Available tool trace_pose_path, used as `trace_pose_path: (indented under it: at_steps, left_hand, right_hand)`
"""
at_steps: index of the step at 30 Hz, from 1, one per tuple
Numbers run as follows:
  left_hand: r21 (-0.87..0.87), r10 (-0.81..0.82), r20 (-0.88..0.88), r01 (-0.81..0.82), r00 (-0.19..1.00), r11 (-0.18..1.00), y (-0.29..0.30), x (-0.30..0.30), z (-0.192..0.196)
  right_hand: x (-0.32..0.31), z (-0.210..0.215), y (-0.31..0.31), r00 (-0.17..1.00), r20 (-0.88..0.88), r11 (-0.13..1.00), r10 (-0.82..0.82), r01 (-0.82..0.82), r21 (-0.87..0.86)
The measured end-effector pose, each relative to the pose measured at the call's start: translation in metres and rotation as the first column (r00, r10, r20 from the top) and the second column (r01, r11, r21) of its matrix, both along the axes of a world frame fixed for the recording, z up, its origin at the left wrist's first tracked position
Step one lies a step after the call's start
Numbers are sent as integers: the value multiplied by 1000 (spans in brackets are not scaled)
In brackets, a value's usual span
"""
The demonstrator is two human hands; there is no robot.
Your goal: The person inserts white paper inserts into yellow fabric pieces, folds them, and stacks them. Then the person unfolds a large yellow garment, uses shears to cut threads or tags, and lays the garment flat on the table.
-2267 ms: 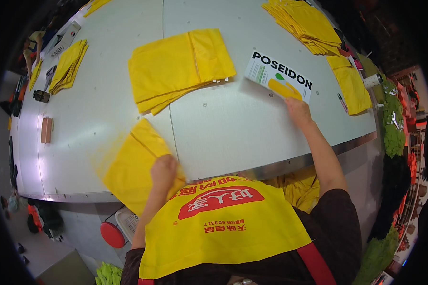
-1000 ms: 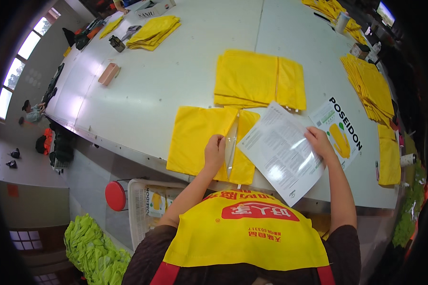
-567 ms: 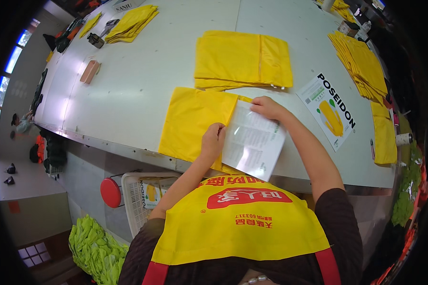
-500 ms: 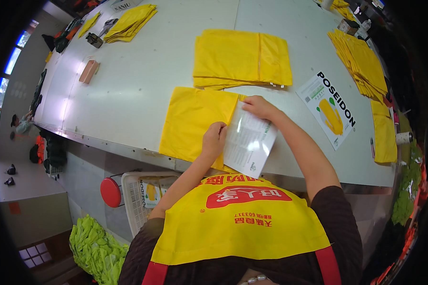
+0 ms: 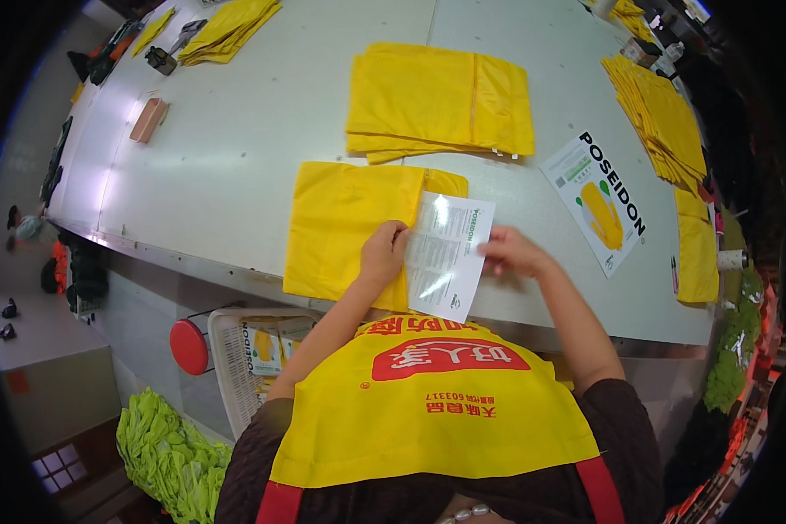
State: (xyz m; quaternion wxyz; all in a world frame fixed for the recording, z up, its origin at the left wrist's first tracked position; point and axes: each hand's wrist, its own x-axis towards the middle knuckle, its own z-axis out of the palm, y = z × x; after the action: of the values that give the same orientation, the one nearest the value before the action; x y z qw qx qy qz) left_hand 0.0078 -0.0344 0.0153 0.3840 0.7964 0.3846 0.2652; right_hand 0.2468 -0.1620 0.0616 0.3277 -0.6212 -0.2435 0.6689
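Observation:
A folded yellow fabric piece (image 5: pixel 345 223) lies at the table's near edge. My left hand (image 5: pixel 384 253) is closed on its right-hand edge, with the thumb on top. A white printed card (image 5: pixel 452 240) juts out to the right of that edge, its left side tucked under the top layer. A yellow flap also shows behind the card's far end. My right hand (image 5: pixel 513 251) pinches the card's right edge between thumb and fingers; some of the fingertips are blurred.
Beyond lies a stack of folded yellow pieces (image 5: pixel 437 100). To the right are a printed card with a yellow picture (image 5: pixel 596 205) and another yellow stack (image 5: pixel 659 118). A white basket (image 5: pixel 233 367) and red stool (image 5: pixel 189 347) stand below the table at left.
My right hand has moved from the card's far end to its right edge, nearer me. The card now lies flatter. My left hand still grips the fabric edge.

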Motion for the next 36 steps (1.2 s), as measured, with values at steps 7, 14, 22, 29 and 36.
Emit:
trace_pose_path:
  at_steps: [7,14,22,29,36]
  left_hand:
    - [-137,-58,8,58,998,989,0,5,12]
    - [-258,17,179,30,984,966,16,0,-4]
    - [137,-177,-8,176,984,975,8,-3,17]
    - [281,-261,-402,390,878,877,3,2,27]
    - [181,-268,-118,286,956,941,8,-16,5]
  right_hand:
    - [-66,-17,47,982,149,972,-117,83,219]
    - [-69,-41,68,998,-55,911,11,13,411]
    - [-63,-4,67,42,994,477,101,-879,-12]
    - [-80,104,28,-112,990,562,88,-815,-143]
    - [-64,9,19,296,895,854,-335,-306,421]
